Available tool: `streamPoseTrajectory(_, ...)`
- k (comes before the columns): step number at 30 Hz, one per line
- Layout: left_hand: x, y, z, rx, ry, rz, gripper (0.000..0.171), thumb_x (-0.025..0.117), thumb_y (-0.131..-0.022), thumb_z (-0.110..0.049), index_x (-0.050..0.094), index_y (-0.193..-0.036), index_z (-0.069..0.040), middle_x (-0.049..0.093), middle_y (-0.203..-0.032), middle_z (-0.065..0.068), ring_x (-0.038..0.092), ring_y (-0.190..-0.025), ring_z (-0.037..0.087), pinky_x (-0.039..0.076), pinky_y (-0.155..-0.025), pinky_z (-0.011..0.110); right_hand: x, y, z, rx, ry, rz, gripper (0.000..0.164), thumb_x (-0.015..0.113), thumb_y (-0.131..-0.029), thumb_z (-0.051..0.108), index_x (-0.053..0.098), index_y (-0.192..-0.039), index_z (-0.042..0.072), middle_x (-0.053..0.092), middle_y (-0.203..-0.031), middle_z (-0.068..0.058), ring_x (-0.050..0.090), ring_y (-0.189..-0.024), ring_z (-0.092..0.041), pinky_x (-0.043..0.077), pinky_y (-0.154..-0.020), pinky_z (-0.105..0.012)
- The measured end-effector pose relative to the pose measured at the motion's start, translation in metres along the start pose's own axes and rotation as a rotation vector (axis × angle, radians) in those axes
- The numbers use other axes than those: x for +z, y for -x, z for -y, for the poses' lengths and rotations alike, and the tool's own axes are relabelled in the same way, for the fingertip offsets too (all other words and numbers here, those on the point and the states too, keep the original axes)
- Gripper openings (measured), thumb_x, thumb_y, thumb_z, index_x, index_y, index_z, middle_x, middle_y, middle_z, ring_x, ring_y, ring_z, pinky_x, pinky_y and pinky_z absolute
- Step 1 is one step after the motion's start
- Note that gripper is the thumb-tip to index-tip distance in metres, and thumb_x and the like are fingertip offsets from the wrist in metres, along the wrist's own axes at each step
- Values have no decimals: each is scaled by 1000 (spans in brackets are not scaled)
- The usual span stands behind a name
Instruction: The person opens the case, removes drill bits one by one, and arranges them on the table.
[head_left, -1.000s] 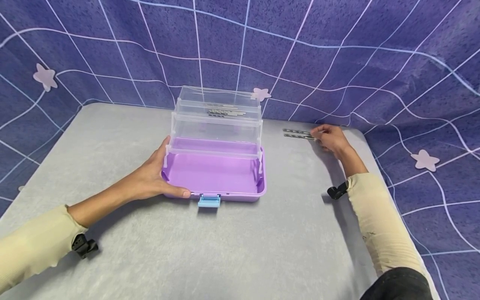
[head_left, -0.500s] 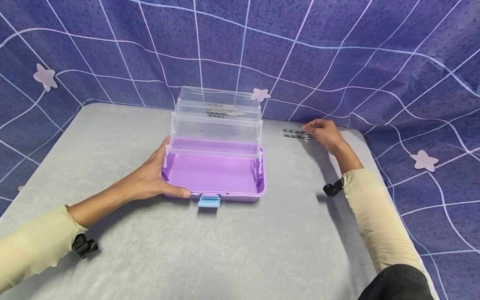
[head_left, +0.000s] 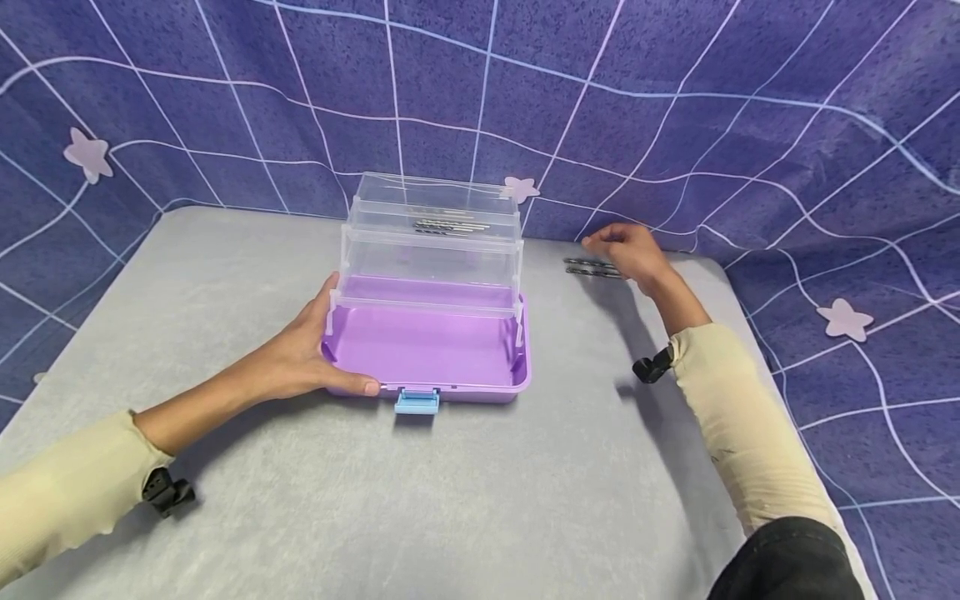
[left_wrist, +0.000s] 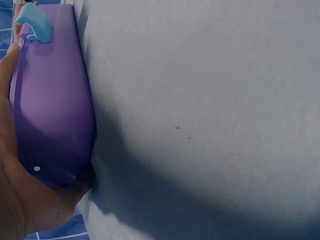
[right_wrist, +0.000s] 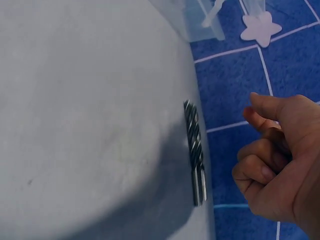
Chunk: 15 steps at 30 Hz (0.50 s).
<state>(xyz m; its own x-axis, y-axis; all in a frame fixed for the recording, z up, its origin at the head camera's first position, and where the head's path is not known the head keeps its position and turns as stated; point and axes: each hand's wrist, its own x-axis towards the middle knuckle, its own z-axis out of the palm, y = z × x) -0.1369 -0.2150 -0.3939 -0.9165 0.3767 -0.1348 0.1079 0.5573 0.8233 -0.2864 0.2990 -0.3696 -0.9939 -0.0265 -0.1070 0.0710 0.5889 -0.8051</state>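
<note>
My left hand [head_left: 303, 354] grips the left end of a purple toolbox [head_left: 431, 393], thumb along its front edge near the blue latch [head_left: 417, 402]. In the left wrist view, fingers wrap round the corner of the toolbox [left_wrist: 55, 95]. Two drill bits [head_left: 591, 272] lie side by side on the table to the right of the box. My right hand [head_left: 630, 254] is over their far side, fingers curled and thumb close to the index fingertip. Nothing shows between its fingers [right_wrist: 260, 170] in the right wrist view, where the drill bits [right_wrist: 194, 145] lie apart from the hand.
Clear cantilever trays [head_left: 431, 258] stand raised above the box's purple base. Several thinner drill bits [head_left: 450, 226] lie in the upper tray. A grey table [head_left: 465, 500] carries everything, and a blue patterned curtain [head_left: 480, 100] hangs behind its back edge.
My right hand has left the shank ends of the two drill bits and moved left, up and beyond them. Both bits stay on the table. My left hand keeps its grip on the toolbox.
</note>
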Motion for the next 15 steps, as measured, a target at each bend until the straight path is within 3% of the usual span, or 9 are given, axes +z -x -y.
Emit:
streamPoseTrajectory(5,1,-2,0,25,40,-14,168,113,-67,-33,-11,-181,-37,28,-182,17,56,-148,40,43,-127,70,5,-1,15,-21,-7,12,34,79,-106,35,80,-120,4,72,-98,17,37,-49,0,33,-47,-25)
streamPoseTrajectory(7,2,-3,0,51,79,-19,165,113,-66,-29,-4,-181,-41,36,-176,12,63,-141,37,49,-122,64,8,-2,21,-35,0,6,34,79,-106,33,80,-121,2,76,-104,10,56,-67,-4,46,-62,-24)
streamPoseTrajectory(9,2,-4,0,64,93,-20,163,113,-66,-27,-2,-181,-41,39,-174,9,64,-139,36,50,-120,63,11,-3,27,-47,7,7,35,78,-106,33,80,-120,1,80,-113,-1,69,-93,-12,55,-86,-28)
streamPoseTrajectory(12,2,-4,0,70,101,-19,163,114,-65,-26,0,-181,-41,40,-172,8,64,-139,35,50,-120,63,15,-5,35,-66,24,11,37,77,-107,31,79,-123,-2,78,-136,-15,62,-135,-24,45,-121,-38)
streamPoseTrajectory(15,2,-5,1,72,106,-17,163,114,-65,-26,0,-180,-42,42,-171,7,65,-138,35,50,-120,63,17,-7,43,-69,30,23,38,76,-107,33,78,-123,-1,74,-142,-18,62,-133,-26,45,-120,-42)
